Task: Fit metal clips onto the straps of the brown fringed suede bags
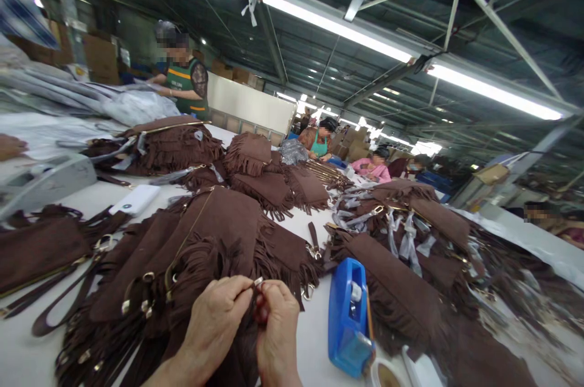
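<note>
Head view: right up front there's a small, shiny, silvery piece [258, 282], too tiny to tell if it's metal hardware or what. It's up between the fingertips, over a big dark-brown, fringed, suede-looking bag [235, 219]. Left hand [216, 314] is curled with thumb and finger pinching; right hand [278, 326] is curled in from the other side, pinching too. Guessing the piece is super light and maybe slippery, so fingertips at its edges make sense. The bag looks soft and floppy; I'd grab the flat panel, not the fringe. Just right of the hands is a chunky blue plastic tape dispenser [349, 314] on the white tabletop [316, 332]. Further out, a co-worker in a green apron [187, 86].
</note>
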Demonstrator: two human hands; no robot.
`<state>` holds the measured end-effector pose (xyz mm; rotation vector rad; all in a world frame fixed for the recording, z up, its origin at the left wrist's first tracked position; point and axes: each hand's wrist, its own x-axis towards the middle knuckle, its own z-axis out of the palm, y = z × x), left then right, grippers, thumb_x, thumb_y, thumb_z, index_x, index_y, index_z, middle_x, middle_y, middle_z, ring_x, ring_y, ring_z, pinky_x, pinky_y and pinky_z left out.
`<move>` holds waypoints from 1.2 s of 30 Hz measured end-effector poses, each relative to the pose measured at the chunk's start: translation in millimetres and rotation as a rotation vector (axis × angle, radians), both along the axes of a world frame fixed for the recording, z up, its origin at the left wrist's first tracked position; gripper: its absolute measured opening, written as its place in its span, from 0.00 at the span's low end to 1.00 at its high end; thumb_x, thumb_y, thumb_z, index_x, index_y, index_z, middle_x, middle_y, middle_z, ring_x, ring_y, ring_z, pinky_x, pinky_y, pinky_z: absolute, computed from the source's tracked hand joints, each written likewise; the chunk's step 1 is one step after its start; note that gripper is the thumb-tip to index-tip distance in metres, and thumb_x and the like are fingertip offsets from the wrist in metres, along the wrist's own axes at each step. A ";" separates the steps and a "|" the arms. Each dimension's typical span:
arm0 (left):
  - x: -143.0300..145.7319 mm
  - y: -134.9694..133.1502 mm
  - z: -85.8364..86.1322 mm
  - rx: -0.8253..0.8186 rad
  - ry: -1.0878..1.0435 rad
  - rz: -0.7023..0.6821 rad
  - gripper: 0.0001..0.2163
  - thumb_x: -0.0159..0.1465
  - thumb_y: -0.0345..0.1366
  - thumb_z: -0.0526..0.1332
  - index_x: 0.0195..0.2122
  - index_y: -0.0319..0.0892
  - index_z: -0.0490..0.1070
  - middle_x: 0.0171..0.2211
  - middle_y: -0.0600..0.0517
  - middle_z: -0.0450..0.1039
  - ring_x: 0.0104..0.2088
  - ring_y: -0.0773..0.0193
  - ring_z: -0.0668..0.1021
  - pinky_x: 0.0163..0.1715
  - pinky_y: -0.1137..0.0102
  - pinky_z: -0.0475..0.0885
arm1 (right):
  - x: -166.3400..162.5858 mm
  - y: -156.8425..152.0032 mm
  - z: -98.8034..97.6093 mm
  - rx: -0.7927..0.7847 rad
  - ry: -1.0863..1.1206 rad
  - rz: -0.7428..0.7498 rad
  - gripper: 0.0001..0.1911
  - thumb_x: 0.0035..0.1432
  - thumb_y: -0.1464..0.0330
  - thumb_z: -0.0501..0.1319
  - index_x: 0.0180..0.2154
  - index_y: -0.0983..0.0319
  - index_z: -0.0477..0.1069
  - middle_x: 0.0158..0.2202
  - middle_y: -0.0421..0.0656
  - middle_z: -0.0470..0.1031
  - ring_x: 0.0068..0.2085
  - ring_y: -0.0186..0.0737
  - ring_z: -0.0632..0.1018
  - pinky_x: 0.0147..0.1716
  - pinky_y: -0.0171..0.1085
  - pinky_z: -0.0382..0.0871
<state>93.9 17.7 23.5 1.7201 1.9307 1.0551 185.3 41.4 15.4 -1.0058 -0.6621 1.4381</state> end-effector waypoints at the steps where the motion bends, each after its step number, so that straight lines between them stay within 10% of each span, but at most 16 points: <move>1: -0.7 0.3 3.3 -0.055 -0.062 -0.005 0.13 0.55 0.37 0.49 0.27 0.44 0.73 0.27 0.52 0.76 0.31 0.60 0.75 0.33 0.69 0.67 | -0.1 0.4 0.6 0.000 -0.001 0.007 0.07 0.33 0.66 0.60 0.17 0.64 0.65 0.13 0.32 0.60 0.17 0.24 0.56 0.17 0.29 0.46; 11: -9.2 7.1 21.8 -0.225 -0.473 -0.086 0.11 0.46 0.42 0.52 0.20 0.40 0.69 0.18 0.57 0.63 0.22 0.65 0.66 0.23 0.72 0.58 | 13.5 17.6 -6.3 0.140 -0.131 0.230 0.06 0.37 0.66 0.59 0.18 0.63 0.67 0.15 0.35 0.65 0.18 0.26 0.59 0.18 0.29 0.48; 24: -12.4 2.9 19.0 -0.129 -0.281 -0.292 0.14 0.58 0.42 0.51 0.30 0.41 0.72 0.27 0.54 0.74 0.31 0.62 0.74 0.32 0.72 0.66 | 40.4 41.1 25.4 0.420 -0.553 0.573 0.05 0.37 0.72 0.53 0.17 0.64 0.67 0.15 0.33 0.61 0.19 0.27 0.57 0.19 0.29 0.48; 36: -4.9 2.0 -1.7 0.076 0.233 -0.041 0.12 0.61 0.33 0.50 0.30 0.44 0.73 0.27 0.52 0.75 0.29 0.61 0.75 0.32 0.68 0.66 | 24.5 13.1 7.5 0.333 -0.626 0.280 0.11 0.47 0.64 0.53 0.22 0.64 0.68 0.18 0.35 0.63 0.22 0.30 0.61 0.21 0.31 0.54</move>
